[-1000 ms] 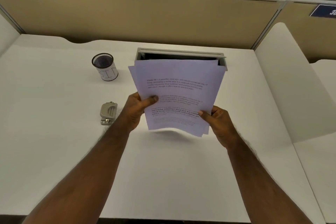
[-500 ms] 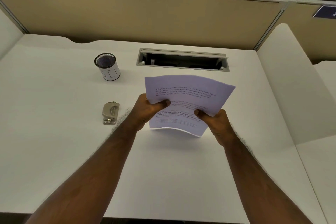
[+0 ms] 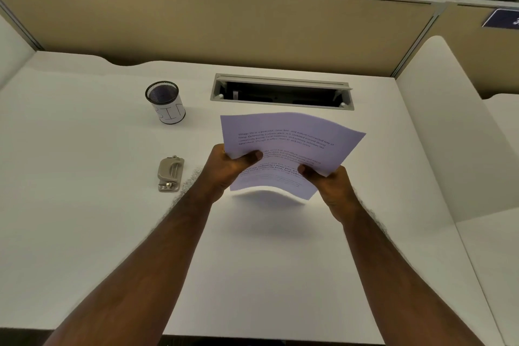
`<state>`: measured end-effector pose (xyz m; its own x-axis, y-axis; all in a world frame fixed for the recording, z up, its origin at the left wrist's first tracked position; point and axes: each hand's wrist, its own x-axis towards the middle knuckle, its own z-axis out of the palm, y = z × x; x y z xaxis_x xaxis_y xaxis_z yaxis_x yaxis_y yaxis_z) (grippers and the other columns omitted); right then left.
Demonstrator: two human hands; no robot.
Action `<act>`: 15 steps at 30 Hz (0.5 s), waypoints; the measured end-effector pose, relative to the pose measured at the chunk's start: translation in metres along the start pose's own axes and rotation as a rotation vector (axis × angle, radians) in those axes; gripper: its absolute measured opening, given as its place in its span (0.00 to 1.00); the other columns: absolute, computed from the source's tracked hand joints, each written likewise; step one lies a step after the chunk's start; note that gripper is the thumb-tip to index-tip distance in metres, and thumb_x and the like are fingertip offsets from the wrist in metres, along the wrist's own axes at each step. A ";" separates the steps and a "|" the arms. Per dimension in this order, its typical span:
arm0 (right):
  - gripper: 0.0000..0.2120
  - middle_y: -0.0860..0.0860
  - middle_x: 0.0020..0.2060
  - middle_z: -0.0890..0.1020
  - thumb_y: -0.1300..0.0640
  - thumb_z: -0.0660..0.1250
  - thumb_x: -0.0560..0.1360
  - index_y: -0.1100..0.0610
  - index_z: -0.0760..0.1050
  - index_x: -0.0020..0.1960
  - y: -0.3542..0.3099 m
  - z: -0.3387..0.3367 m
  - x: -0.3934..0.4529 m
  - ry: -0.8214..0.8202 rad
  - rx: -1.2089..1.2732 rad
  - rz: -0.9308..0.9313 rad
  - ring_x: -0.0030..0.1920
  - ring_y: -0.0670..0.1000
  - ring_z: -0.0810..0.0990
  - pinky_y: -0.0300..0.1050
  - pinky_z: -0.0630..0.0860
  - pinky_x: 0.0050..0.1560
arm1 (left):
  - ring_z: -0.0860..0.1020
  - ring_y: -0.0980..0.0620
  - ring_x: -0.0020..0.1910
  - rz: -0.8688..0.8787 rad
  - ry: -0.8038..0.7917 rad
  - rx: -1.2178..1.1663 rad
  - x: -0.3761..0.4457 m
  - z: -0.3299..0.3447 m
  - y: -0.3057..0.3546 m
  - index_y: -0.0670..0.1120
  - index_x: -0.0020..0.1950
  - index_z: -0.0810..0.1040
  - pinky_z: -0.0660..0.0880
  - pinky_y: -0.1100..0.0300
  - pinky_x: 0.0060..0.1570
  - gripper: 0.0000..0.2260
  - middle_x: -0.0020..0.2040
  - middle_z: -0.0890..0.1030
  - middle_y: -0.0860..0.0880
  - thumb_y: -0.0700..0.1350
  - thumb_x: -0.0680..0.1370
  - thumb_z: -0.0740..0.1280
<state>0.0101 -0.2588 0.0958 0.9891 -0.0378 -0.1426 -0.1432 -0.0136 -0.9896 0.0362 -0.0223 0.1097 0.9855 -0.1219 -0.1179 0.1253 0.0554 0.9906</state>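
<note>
A stack of white printed sheets (image 3: pixel 289 137) hangs just above the white desk (image 3: pixel 84 219), its far end tipped away from me and its lower edge curved. My left hand (image 3: pixel 227 168) grips the stack's left side with the thumb on top. My right hand (image 3: pixel 328 182) grips the lower right corner, thumb on the printed face. The fingers under the sheets are hidden.
A black mesh cup (image 3: pixel 165 102) with a white label stands at the back left. A beige hole punch (image 3: pixel 170 173) lies left of my left hand. An open cable slot (image 3: pixel 280 91) sits behind the sheets. Beige partitions (image 3: pixel 252 25) and a white side divider (image 3: pixel 449 135) enclose the desk.
The sheets have come down from upright in front of the cable slot and tipped flatter, toward the desk. Their fanned edges are now squared. Both hands keep their grip.
</note>
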 end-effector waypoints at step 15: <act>0.47 0.49 0.72 0.69 0.38 0.77 0.62 0.44 0.59 0.75 0.044 -0.011 -0.015 0.138 0.138 0.367 0.70 0.53 0.69 0.58 0.69 0.65 | 0.82 0.42 0.57 -0.107 0.149 -0.568 0.005 0.002 -0.016 0.44 0.62 0.78 0.80 0.48 0.53 0.14 0.57 0.83 0.42 0.37 0.76 0.69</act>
<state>-0.0110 -0.2699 0.0547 0.8580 -0.1489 -0.4916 -0.4698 0.1598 -0.8682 0.0393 -0.0254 0.0934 0.9643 -0.0184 -0.2641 0.2261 0.5765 0.7852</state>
